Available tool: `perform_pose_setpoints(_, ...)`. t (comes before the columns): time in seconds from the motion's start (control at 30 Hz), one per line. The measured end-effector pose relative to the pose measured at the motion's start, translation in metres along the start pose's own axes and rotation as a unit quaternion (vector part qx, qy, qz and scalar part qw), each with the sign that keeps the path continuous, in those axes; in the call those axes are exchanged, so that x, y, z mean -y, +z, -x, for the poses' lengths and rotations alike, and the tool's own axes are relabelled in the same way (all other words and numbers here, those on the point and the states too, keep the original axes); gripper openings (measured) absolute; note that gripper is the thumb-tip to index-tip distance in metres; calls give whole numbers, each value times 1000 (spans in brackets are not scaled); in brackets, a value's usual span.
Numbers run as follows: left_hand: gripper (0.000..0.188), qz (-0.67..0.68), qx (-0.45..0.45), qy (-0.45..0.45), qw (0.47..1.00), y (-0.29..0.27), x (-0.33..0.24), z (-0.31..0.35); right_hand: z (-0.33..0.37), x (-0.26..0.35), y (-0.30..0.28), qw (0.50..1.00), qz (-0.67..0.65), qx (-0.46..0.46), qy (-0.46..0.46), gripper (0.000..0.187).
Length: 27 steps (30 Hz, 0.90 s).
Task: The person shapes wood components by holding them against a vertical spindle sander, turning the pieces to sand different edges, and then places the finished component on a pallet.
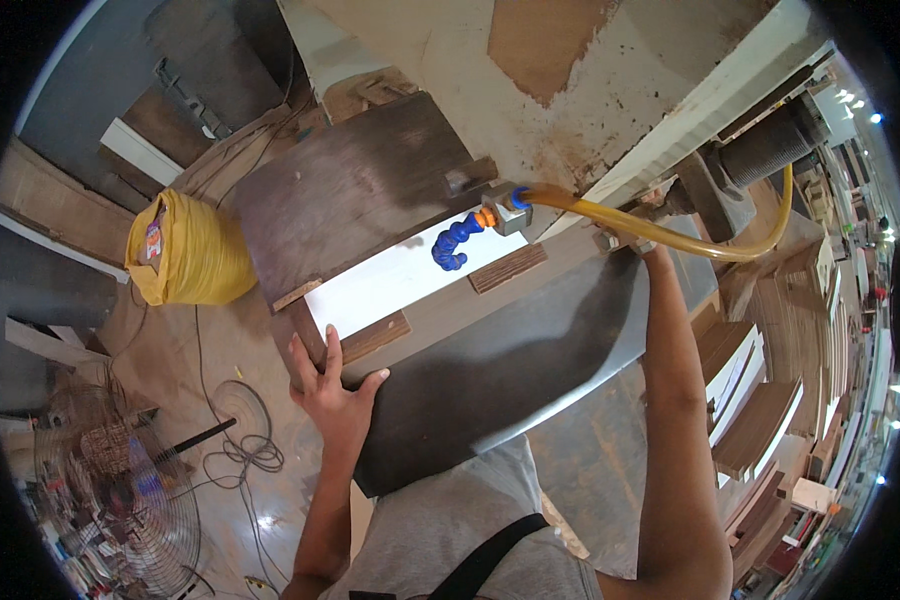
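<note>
My left hand (338,398) lies with spread fingers over the left end of a brown wooden strip frame, its fingertips by the corner of a white panel (390,287). The panel sits between a dark board (355,190) and wood blocks (508,268). Over its right end, a blue segmented nozzle (452,245) curls down from a metal block (510,210) fed by a yellow hose (660,231). My right arm stretches forward across the dark sloping metal table (510,370). At its end my right hand (648,246) meets the machine's side below the hose; its fingers are mostly hidden.
A yellow sack (195,255) stands on the floor at the left, near a wire-caged fan (120,500) and tangled cable (250,450). A dusty machine body (610,90) rises ahead. Stacked boards (760,420) fill the right side.
</note>
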<state>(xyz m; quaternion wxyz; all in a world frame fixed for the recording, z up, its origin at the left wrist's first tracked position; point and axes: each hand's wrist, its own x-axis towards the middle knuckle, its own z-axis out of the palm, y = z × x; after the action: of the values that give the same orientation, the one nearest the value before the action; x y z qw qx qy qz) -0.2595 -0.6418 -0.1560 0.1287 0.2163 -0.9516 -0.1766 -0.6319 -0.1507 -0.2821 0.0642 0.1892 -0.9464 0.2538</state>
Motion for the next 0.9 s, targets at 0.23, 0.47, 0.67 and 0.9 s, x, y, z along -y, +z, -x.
perform_pose_setpoints(0.23, 96, -24, 4, -10, 1000, 4, -7, 1, -2, 17, -19, 998, 41, 18, 41, 74)
perform_pose_setpoints(0.47, 93, -11, -23, -12, 1000, 6, -6, 0, 56, 203, -26, 964, -151, -214, 39, 87)
perform_pose_setpoints(0.67, 97, -22, 5, -16, 1000, 8, -9, -3, 93, 320, 0, 996, 55, -66, -6, 87)
perform_pose_setpoints(0.9, 96, -33, 12, -18, 999, 6, -15, -8, 78, 328, 13, 995, 53, -62, 53, 83)
